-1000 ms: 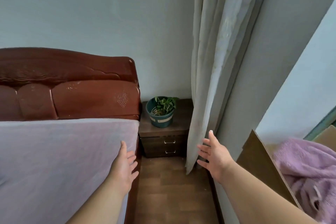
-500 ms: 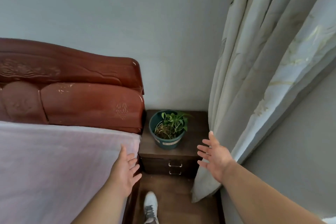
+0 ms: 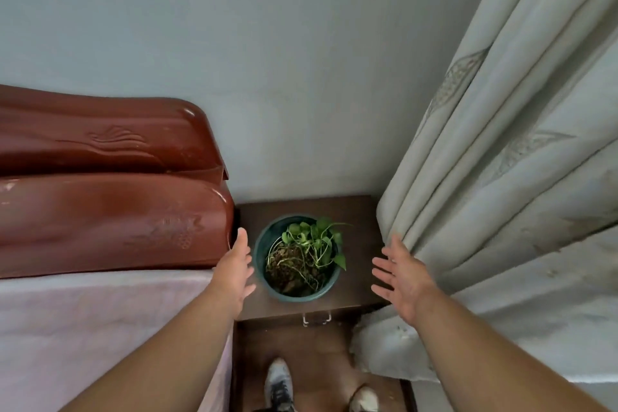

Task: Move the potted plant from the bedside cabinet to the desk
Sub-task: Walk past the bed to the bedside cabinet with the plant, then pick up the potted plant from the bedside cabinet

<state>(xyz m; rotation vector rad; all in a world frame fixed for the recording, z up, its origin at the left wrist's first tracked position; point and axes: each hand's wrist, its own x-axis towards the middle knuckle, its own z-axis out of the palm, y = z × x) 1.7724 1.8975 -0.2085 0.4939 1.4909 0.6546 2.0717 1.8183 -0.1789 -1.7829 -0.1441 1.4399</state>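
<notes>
Red-brown headboard (image 3: 110,197) left, pink sheet (image 3: 100,328) below; grey curtain (image 3: 501,177) right; sneakers (image 3: 279,385) on wood floor.

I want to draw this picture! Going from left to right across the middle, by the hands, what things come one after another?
Headboard → left hand → potted plant on the bedside cabinet → right hand → curtain. Both hands are open, one on each side of the pot, not touching it.

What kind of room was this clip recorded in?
Most likely a bedroom: a padded reddish-brown headboard above a covered mattress, a dark bedside cabinet holding a potted plant, and a long pale curtain beside it.
</notes>
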